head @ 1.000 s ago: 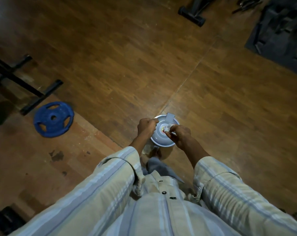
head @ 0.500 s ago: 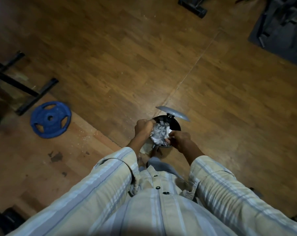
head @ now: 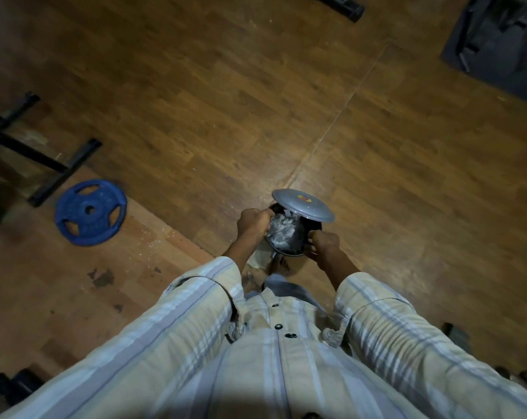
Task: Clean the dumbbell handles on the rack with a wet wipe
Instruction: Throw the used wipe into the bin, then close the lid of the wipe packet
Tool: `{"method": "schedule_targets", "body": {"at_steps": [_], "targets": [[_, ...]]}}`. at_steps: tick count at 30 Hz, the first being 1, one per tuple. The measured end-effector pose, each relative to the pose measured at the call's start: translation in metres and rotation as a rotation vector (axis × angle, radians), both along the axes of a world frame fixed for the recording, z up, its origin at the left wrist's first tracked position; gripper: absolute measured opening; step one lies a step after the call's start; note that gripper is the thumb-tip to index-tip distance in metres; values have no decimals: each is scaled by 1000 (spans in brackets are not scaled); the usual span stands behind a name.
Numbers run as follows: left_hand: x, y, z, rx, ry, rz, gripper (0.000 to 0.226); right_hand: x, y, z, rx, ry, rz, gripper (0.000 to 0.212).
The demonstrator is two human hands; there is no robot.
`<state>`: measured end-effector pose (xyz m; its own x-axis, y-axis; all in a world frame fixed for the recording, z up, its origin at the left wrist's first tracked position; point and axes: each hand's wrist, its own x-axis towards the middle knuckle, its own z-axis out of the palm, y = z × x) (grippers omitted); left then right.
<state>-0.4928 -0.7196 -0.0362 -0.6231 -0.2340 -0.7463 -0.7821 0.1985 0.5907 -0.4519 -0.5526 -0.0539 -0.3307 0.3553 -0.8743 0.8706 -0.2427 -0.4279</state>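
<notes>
A small round bin (head: 286, 253) stands open on the wooden floor just ahead of my feet, with its grey lid (head: 301, 204) tipped up at the far side. Crumpled white wipes (head: 282, 231) fill it. My left hand (head: 253, 222) is closed at the bin's left rim, touching the wipes. My right hand (head: 324, 241) is a fist at the right rim, and no wipe shows in it. No dumbbell rack is in view.
A blue weight plate (head: 90, 211) lies on the floor at the left, next to the black feet of a frame (head: 49, 167). Dark dumbbell-like shapes (head: 14, 385) sit at the bottom left. A dark mat with gear (head: 498, 40) lies at the top right.
The bin's lid has swung up from shut to open. The white wipe that my right hand held over the bin is gone from it, and that hand has drawn back to the right rim.
</notes>
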Motion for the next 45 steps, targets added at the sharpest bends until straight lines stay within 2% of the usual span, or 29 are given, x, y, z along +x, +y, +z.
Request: {"method": "schedule_targets", "body": {"at_steps": [2, 3, 10, 16, 24, 30, 40, 45], "targets": [[3, 5, 4, 3, 2, -29, 30, 3, 0, 11, -7, 39, -50, 3], [4, 8, 5, 6, 2, -36, 28, 6, -2, 22, -13, 51, -56, 1], [24, 32, 13, 61, 54, -100, 19, 25, 0, 41, -16, 203, -96, 25], [54, 64, 21, 128, 79, -188, 34, 62, 20, 49, -29, 267, -208, 21], [108, 126, 41, 133, 127, -348, 37, 127, 75, 61, 5, 351, -357, 12], [181, 215, 60, 177, 172, -503, 29, 215, 154, 72, 32, 413, -518, 11], [365, 396, 84, 250, 190, -853, 32, 434, 306, 79, 178, 450, -821, 14], [431, 462, 93, 255, 187, -1022, 15, 510, 359, 82, 242, 430, -957, 14]]}}
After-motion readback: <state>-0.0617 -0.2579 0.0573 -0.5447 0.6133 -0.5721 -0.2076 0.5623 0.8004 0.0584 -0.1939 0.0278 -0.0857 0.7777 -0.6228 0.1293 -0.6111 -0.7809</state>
